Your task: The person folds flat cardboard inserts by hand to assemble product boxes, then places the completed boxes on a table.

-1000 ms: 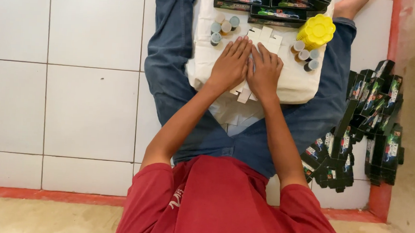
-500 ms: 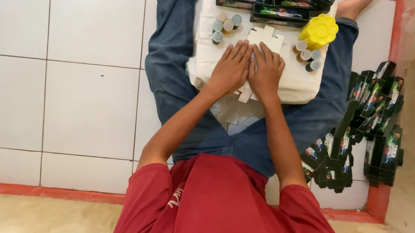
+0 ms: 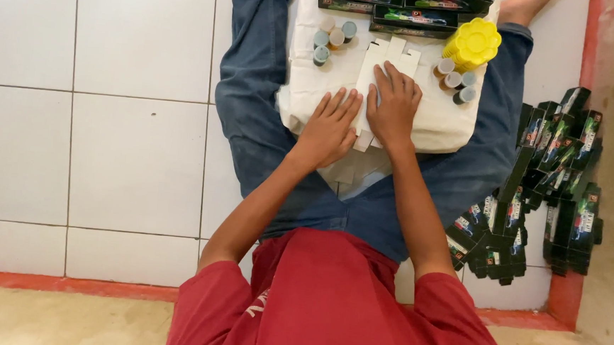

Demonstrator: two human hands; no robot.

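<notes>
I sit on the white tile floor (image 3: 110, 146) with my legs out in front of me, in blue jeans (image 3: 253, 119) and a red shirt (image 3: 334, 309). A white cloth bag (image 3: 452, 124) lies across my lap like a little table.

On the bag lies a flat white cardboard piece (image 3: 388, 57) with small tabs at its far end. My right hand (image 3: 394, 108) lies flat on top of it, fingers stretched out and a bit spread. That grip is wide open and only presses down; it does not close around anything. My left hand (image 3: 329, 128) lies flat just beside it, on the left edge of the cardboard and on the bag. Its fingers are straight and close together, so that grip is open too and holds nothing. My two hands are near each other but a little apart.

Far left on the bag stand some small round pots (image 3: 331, 39) with pale lids. Far right stand more small pots (image 3: 455, 78), and a yellow flower-shaped lid (image 3: 473, 42) sits just behind them. At the far edge lie dark flat boxes (image 3: 395, 4) with bright pictures.

On the floor by my right leg is a big heap of dark folded boxes (image 3: 533, 193), next to a red edge (image 3: 590, 55).
</notes>
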